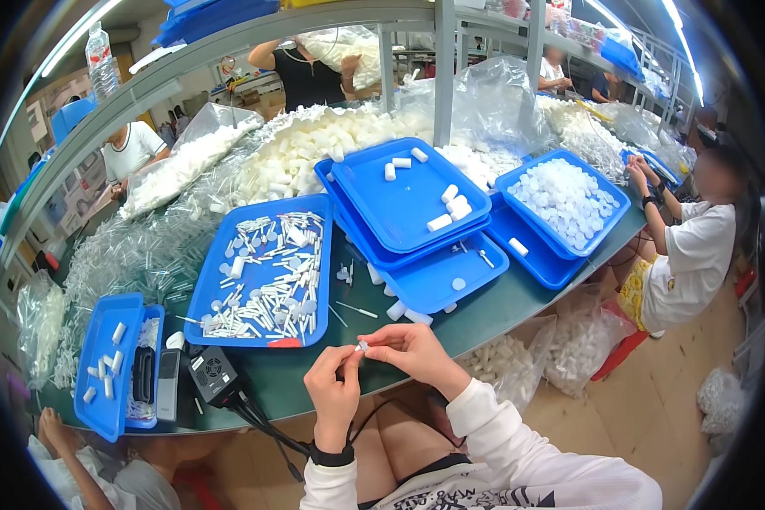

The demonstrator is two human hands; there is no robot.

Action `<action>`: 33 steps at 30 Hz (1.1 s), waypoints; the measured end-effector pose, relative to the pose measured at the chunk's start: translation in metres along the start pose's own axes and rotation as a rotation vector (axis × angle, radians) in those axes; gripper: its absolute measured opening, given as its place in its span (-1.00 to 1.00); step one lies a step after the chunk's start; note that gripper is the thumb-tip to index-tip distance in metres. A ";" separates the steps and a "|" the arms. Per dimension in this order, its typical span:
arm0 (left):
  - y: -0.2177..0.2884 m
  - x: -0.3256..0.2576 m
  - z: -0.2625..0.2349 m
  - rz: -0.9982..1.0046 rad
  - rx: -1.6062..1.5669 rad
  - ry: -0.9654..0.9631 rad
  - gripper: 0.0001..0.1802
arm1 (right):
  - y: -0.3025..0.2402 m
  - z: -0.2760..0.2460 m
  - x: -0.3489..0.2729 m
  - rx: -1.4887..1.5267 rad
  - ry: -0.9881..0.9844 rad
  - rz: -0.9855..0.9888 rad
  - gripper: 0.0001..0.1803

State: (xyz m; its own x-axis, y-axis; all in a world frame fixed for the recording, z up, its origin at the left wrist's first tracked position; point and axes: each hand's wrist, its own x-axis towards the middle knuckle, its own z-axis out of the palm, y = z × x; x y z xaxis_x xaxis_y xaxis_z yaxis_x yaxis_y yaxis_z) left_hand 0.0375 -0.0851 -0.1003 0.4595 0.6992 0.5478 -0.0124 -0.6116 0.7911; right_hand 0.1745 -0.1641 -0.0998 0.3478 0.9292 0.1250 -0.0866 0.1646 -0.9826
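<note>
The left hand (336,387) and the right hand (414,347) together pinch one small white piece (362,346), near the smooth dark green counter (484,316).

Head-worn fisheye cam looks dn/fwd, fingers (386,335) close, bench (489,313) beyond

Looks bright and cool overall, lit from above by tube lamps (671,14) at upper right and a strip light (82,36) at upper left. Burns nearly white on both. Runs pale over the heaped white pieces (563,204); glints on a clear plastic bag (497,95). Darkens softly on the green tabletop (501,312) between blue trays (382,187). Bends straight edges toward the rim and sinks to black in the corners. Renders the left hand (333,387) and right hand (416,350) fairly sharp; softens toward the background, blurring a co-worker's head (719,174).
</note>
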 end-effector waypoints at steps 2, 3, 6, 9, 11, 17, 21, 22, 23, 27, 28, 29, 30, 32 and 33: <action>-0.002 -0.002 0.002 -0.006 -0.029 0.010 -0.95 | 0.002 0.001 -0.001 0.014 0.003 -0.025 -0.73; -0.002 0.000 0.002 -0.022 -0.039 0.002 -0.95 | 0.003 0.000 0.001 0.027 0.001 -0.048 -0.70; -0.006 -0.001 0.003 -0.095 -0.084 -0.035 -0.94 | -0.001 0.001 0.001 0.053 -0.026 -0.047 -0.67; -0.007 -0.002 0.006 -0.124 -0.127 0.001 -0.95 | 0.003 0.001 0.002 -0.010 -0.025 -0.071 -0.67; -0.009 -0.001 0.005 -0.140 -0.183 -0.043 -0.89 | 0.001 0.001 0.001 0.062 0.004 -0.025 -0.70; -0.004 0.003 0.000 -0.234 -0.512 0.050 -0.75 | -0.041 0.018 0.009 -0.369 0.334 -0.219 -0.72; -0.009 0.001 -0.001 -0.298 -0.442 -0.029 -0.76 | -0.079 0.041 0.043 -0.338 0.254 -0.255 -0.70; -0.012 0.000 0.000 -0.288 -0.451 -0.060 -0.79 | -0.082 0.049 0.055 -0.315 0.215 -0.259 -0.68; -0.010 0.000 0.001 -0.281 -0.430 -0.063 -0.79 | -0.081 0.055 0.069 -0.362 0.157 -0.252 -0.65; -0.010 0.000 -0.002 -0.288 -0.372 -0.042 -0.81 | -0.069 0.087 0.120 -0.554 -0.062 -0.254 -0.60; -0.009 0.000 -0.003 -0.287 -0.371 -0.036 -0.81 | -0.061 0.091 0.135 -0.621 -0.091 -0.263 -0.60; -0.009 0.000 -0.002 -0.284 -0.371 -0.034 -0.81 | -0.054 0.089 0.150 -0.689 -0.117 -0.271 -0.61; -0.007 0.001 -0.001 -0.300 -0.370 -0.034 -0.82 | -0.050 0.080 0.169 -0.658 -0.098 -0.189 -0.60; -0.004 0.003 0.001 -0.331 -0.358 -0.023 -0.82 | -0.042 0.063 0.205 -0.603 0.028 -0.134 -0.65; -0.004 0.003 0.001 -0.328 -0.363 -0.029 -0.82 | -0.039 0.052 0.217 -0.583 0.140 -0.159 -0.71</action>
State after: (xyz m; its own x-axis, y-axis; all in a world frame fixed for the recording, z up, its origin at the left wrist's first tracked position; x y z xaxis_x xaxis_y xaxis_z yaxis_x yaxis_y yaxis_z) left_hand 0.0393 -0.0811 -0.1018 0.5154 0.8197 0.2501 -0.1691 -0.1888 0.9673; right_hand 0.2044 0.0483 -0.0273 0.4371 0.8493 0.2960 0.4867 0.0534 -0.8719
